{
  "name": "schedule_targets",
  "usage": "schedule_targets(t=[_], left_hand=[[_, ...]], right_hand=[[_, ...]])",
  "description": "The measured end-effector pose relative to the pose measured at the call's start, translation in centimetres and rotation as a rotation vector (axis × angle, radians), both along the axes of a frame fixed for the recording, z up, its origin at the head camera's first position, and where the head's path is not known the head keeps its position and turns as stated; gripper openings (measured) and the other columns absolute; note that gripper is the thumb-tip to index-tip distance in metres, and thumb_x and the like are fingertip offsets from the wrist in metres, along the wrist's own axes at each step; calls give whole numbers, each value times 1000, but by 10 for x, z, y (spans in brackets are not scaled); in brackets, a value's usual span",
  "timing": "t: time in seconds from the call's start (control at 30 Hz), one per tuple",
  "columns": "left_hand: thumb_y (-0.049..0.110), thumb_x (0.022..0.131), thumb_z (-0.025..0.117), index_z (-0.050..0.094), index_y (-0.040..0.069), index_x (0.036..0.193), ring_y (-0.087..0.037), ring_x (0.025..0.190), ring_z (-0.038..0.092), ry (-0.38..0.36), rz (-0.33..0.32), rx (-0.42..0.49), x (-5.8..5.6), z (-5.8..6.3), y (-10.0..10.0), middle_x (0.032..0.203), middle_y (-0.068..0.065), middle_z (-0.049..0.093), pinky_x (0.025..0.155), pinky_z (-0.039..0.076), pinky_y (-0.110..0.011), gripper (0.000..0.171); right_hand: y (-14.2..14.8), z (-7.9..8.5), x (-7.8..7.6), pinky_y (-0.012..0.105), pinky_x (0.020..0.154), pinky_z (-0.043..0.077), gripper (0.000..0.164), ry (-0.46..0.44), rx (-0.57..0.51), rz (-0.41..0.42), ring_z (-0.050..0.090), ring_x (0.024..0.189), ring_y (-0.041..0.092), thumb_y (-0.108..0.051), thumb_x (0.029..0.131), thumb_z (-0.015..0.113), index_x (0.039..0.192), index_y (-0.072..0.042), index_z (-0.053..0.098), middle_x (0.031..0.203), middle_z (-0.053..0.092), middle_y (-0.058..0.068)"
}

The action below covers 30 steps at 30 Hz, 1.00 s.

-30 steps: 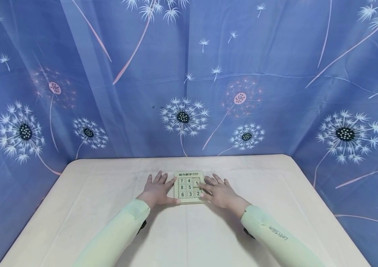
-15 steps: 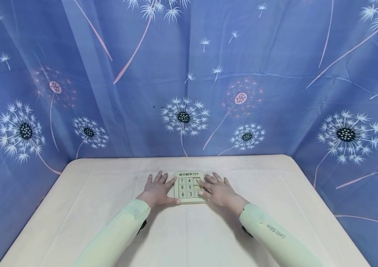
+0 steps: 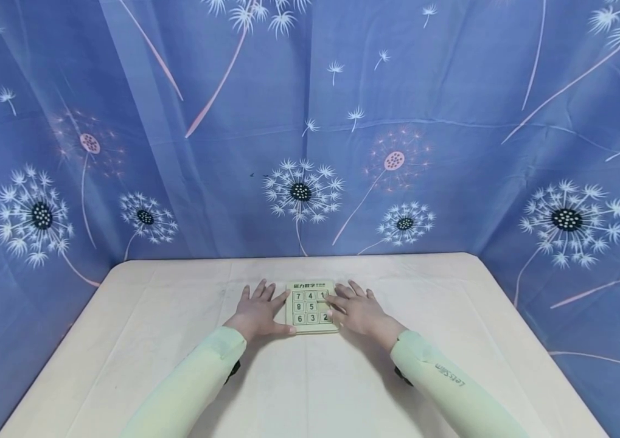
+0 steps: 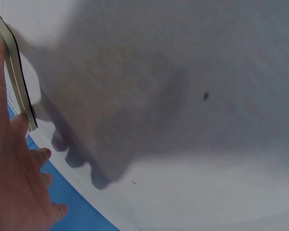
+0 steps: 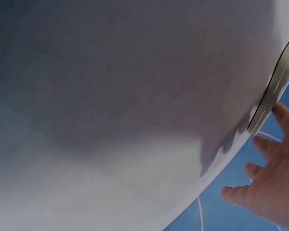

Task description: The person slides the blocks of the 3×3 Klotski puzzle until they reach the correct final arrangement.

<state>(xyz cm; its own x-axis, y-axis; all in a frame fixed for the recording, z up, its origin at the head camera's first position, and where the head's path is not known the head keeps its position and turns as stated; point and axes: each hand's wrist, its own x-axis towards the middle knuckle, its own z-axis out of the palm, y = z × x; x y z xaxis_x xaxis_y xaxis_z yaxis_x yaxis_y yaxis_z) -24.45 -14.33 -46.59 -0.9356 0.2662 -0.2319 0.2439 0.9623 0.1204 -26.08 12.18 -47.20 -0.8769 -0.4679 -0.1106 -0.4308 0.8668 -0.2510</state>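
Note:
A pale green number slide puzzle (image 3: 310,328) lies flat on the table in the head view. Its rows read 7 4 1, then 8 5 with a gap at the right, then 6 3 2. My left hand (image 3: 256,311) spreads along the left side, thumb and index fingertip touching the frame. On the other side my right hand (image 3: 361,313) has its index fingertip at tile 1 (image 3: 322,295) and its thumb tip by tile 2 (image 3: 325,317). Both wrist views catch only the puzzle's edge (image 4: 20,77), with fingertips against it.
The puzzle sits toward the far part of a cream-covered table (image 3: 310,389). Blue dandelion-print cloth (image 3: 222,182) hangs behind and on both sides. Light green sleeves (image 3: 195,377) cover both forearms.
Tile 1 has slid away from me, up into line with 7 and 4, under my right index finger. My right forearm has shifted slightly inward; the left hand has stayed put.

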Motion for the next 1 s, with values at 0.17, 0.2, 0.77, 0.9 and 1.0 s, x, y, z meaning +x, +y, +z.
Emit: schedule_targets(t=[0.17, 0.2, 0.77, 0.9, 1.0], left_hand=[[78, 84, 62, 32, 27, 162, -39, 161, 13, 2, -8, -8, 0, -1, 0, 170, -17, 27, 130, 11, -65, 98], [78, 84, 62, 32, 27, 162, -39, 161, 13, 2, -6, -9, 0, 0, 0, 170, -17, 27, 130, 11, -65, 98], [78, 83, 63, 32, 28, 162, -38, 162, 13, 0, 3, -17, 1, 1, 1, 170, -16, 26, 130, 11, -64, 98], [77, 84, 63, 32, 27, 162, -38, 162, 13, -3, 5, -12, 1, 2, 0, 170, -16, 26, 130, 10, -64, 98], [76, 84, 63, 31, 27, 162, -38, 162, 13, -6, 3, -10, 2, 2, 0, 171, -16, 25, 130, 10, -64, 98]], right_hand=[[1, 0, 0, 75, 122, 19, 53, -9, 2, 6, 20, 158, 45, -51, 107, 44, 153, -25, 49, 168, 34, 13], [1, -1, 0, 76, 122, 19, 53, -9, 1, 9, 20, 158, 45, -51, 107, 44, 153, -25, 49, 168, 34, 13], [7, 0, 6, 79, 119, 20, 58, -7, -30, 69, 23, 156, 50, -51, 106, 46, 156, -22, 45, 166, 34, 18], [9, 2, 13, 80, 118, 22, 56, 6, -43, 81, 25, 154, 51, -49, 106, 48, 154, -22, 47, 165, 37, 20], [12, 2, 18, 80, 116, 24, 55, 25, -48, 92, 27, 153, 52, -48, 105, 50, 153, -21, 48, 163, 38, 21]])
